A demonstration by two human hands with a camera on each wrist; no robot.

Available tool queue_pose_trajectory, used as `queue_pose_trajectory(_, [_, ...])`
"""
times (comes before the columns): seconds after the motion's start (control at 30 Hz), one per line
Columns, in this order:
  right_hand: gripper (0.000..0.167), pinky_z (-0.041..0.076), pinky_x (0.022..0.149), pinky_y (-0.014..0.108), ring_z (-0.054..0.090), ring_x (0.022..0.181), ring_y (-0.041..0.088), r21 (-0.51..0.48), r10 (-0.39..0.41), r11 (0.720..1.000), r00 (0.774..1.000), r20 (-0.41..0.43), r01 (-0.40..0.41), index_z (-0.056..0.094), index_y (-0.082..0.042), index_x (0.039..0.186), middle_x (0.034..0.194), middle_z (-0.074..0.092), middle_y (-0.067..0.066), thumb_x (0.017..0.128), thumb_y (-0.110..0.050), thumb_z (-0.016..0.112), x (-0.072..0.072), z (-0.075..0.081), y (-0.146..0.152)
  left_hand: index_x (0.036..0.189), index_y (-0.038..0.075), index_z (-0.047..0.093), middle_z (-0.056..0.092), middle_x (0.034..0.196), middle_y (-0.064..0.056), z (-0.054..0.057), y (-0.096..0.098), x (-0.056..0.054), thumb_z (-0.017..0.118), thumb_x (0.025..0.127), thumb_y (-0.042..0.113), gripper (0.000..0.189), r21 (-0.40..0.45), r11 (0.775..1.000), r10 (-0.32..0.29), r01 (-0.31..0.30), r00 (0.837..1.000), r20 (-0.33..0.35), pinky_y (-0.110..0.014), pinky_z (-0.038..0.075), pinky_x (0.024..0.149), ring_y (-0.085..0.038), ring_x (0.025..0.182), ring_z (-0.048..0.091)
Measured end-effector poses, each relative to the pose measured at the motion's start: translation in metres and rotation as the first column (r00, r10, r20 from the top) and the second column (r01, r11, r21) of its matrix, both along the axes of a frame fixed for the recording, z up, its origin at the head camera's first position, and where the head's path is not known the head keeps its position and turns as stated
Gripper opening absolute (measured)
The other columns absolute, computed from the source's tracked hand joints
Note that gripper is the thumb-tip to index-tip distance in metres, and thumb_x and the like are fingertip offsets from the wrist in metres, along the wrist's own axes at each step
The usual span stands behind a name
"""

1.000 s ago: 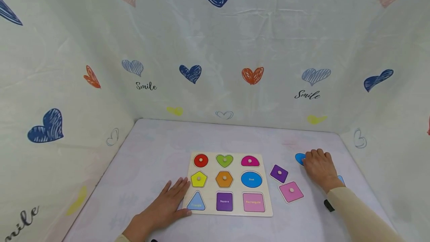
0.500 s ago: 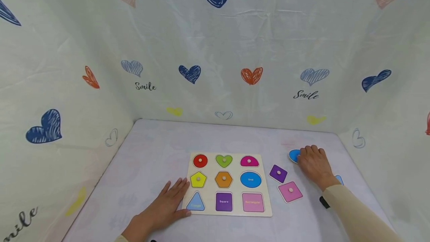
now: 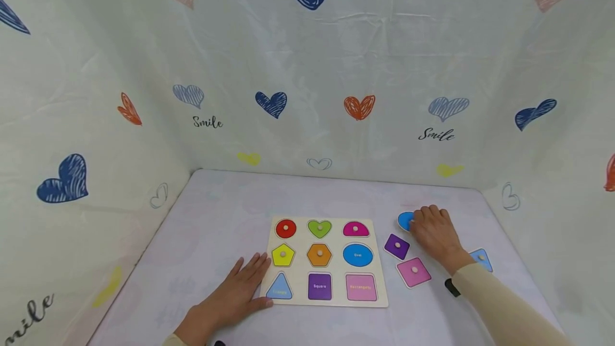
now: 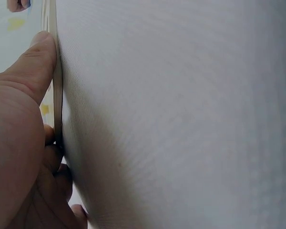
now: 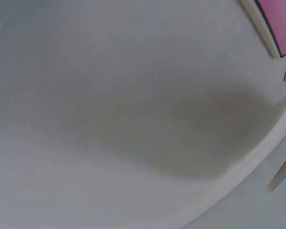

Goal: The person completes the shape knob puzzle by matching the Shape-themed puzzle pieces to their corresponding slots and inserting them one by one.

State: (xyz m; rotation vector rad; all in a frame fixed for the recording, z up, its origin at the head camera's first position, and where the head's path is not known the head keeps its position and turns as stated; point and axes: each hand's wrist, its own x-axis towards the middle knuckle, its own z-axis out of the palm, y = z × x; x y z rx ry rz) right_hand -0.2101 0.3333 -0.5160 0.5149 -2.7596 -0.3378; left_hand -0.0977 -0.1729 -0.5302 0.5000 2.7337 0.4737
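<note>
A pale shape-puzzle board (image 3: pixel 300 282) lies flat in the head view. My left hand (image 3: pixel 233 293) rests at its left edge with fingers extended, the thumb (image 4: pixel 35 64) against the edge in the left wrist view. To the right of the board, my right hand (image 3: pixel 438 236) pinches a blue oval puzzle piece (image 3: pixel 404 220); its fingers hide the piece's right part and any knob. In the right wrist view that piece (image 5: pixel 282 172) appears edge-on, raised above the table. The board's oval recess (image 3: pixel 357 255) shows its printed blue bottom.
Near the right hand lie a purple square piece (image 3: pixel 394 247), a pink rectangular piece (image 3: pixel 408 272) and a light-blue triangle piece (image 3: pixel 482 258). Several knobbed pieces, such as the red circle (image 3: pixel 285 234), sit in the board. A heart-printed curtain (image 3: pixel 317 57) borders the table.
My right hand has moved left with the blue oval piece, toward the board. More of the triangle piece shows behind the sleeve. My left hand has stayed at the board's edge.
</note>
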Motion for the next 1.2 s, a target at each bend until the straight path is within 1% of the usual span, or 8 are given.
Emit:
queue_pose_trajectory(0.2, [0.033, 0.048, 0.078, 0.045, 0.055, 0.091, 0.032, -0.018, 0.028, 0.999, 1.0, -0.007, -0.028, 0.064, 0.004, 0.098, 0.086, 0.057, 0.012, 0.092, -0.022, 0.082, 0.007, 0.001, -0.016, 0.166, 0.012, 0.032, 0.032, 0.173, -0.006, 0.001, 0.0, 0.0, 0.071, 0.091, 0.064, 0.1, 0.001, 1.0, 0.0, 0.0, 1.0, -0.004, -0.059, 0.01, 0.133, -0.03, 0.163, 0.021])
queue_pose_trajectory(0.37, [0.035, 0.049, 0.078, 0.044, 0.054, 0.09, 0.03, 0.019, 0.08, 0.997, 0.997, -0.012, -0.079, 0.064, 0.002, 0.1, 0.087, 0.057, 0.011, 0.088, -0.022, 0.086, 0.013, -0.001, -0.03, 0.166, 0.011, 0.033, 0.033, 0.173, -0.006, 0.001, 0.001, 0.001, 0.072, 0.091, 0.064, 0.1, 0.001, 1.0, -0.006, 0.006, 1.0, -0.011, -0.06, 0.011, 0.132, -0.03, 0.163, 0.021])
queue_pose_trajectory(0.5, [0.037, 0.051, 0.079, 0.043, 0.054, 0.09, 0.028, -0.006, 0.116, 0.993, 0.993, -0.013, -0.116, 0.063, -0.001, 0.101, 0.088, 0.058, 0.01, 0.087, -0.025, 0.087, 0.018, -0.003, -0.045, 0.166, 0.012, 0.033, 0.033, 0.173, -0.005, 0.0, 0.0, 0.001, 0.072, 0.09, 0.065, 0.101, -0.004, 1.0, -0.001, 0.001, 1.0, -0.01, -0.06, 0.011, 0.132, -0.03, 0.163, 0.021])
queue_pose_trajectory(0.6, [0.036, 0.052, 0.08, 0.041, 0.054, 0.09, 0.025, -0.032, 0.131, 0.991, 0.991, -0.007, -0.131, 0.063, -0.003, 0.103, 0.089, 0.059, 0.008, 0.09, -0.028, 0.085, 0.024, -0.003, -0.059, 0.166, 0.012, 0.033, 0.033, 0.173, -0.006, 0.0, 0.0, 0.001, 0.073, 0.09, 0.064, 0.101, -0.002, 1.0, 0.003, -0.003, 1.0, -0.009, -0.06, 0.011, 0.132, -0.03, 0.163, 0.021])
queue_pose_trajectory(0.77, [0.038, 0.051, 0.079, 0.039, 0.055, 0.089, 0.024, -0.045, 0.192, 0.98, 0.981, -0.007, -0.193, 0.066, -0.004, 0.104, 0.091, 0.063, 0.008, 0.088, -0.03, 0.087, 0.034, -0.005, -0.081, 0.167, 0.012, 0.032, 0.032, 0.173, -0.005, 0.001, 0.0, -0.001, 0.072, 0.091, 0.063, 0.1, -0.007, 1.0, 0.004, -0.004, 1.0, -0.006, -0.059, 0.01, 0.133, -0.029, 0.164, 0.02])
queue_pose_trajectory(0.97, [0.034, 0.049, 0.074, 0.038, 0.056, 0.086, 0.024, -0.042, 0.273, 0.96, 0.961, -0.041, -0.275, 0.066, -0.004, 0.096, 0.087, 0.063, 0.009, 0.086, -0.029, 0.087, 0.039, -0.011, -0.1, 0.167, 0.012, 0.03, 0.03, 0.174, -0.005, 0.001, 0.001, -0.002, 0.073, 0.09, 0.063, 0.101, 0.004, 1.0, 0.009, -0.009, 1.0, 0.007, -0.059, 0.007, 0.133, -0.029, 0.164, 0.018])
queue_pose_trajectory(1.07, [0.033, 0.048, 0.075, 0.038, 0.055, 0.085, 0.024, -0.042, 0.286, 0.957, 0.958, -0.023, -0.287, 0.066, -0.005, 0.095, 0.087, 0.063, 0.009, 0.088, -0.03, 0.085, 0.04, -0.013, -0.106, 0.167, 0.012, 0.03, 0.03, 0.174, -0.005, 0.0, 0.001, -0.002, 0.073, 0.09, 0.062, 0.101, 0.004, 1.0, 0.011, -0.011, 1.0, 0.013, -0.059, 0.007, 0.133, -0.029, 0.164, 0.018])
queue_pose_trajectory(1.2, [0.031, 0.048, 0.078, 0.038, 0.055, 0.089, 0.024, -0.035, 0.284, 0.958, 0.958, 0.03, -0.283, 0.067, -0.005, 0.1, 0.091, 0.064, 0.008, 0.093, -0.031, 0.081, 0.043, -0.015, -0.113, 0.167, 0.013, 0.031, 0.03, 0.174, -0.004, -0.001, 0.0, -0.002, 0.074, 0.09, 0.062, 0.101, -0.007, 1.0, 0.015, -0.015, 1.0, 0.012, -0.059, 0.008, 0.133, -0.029, 0.164, 0.018])
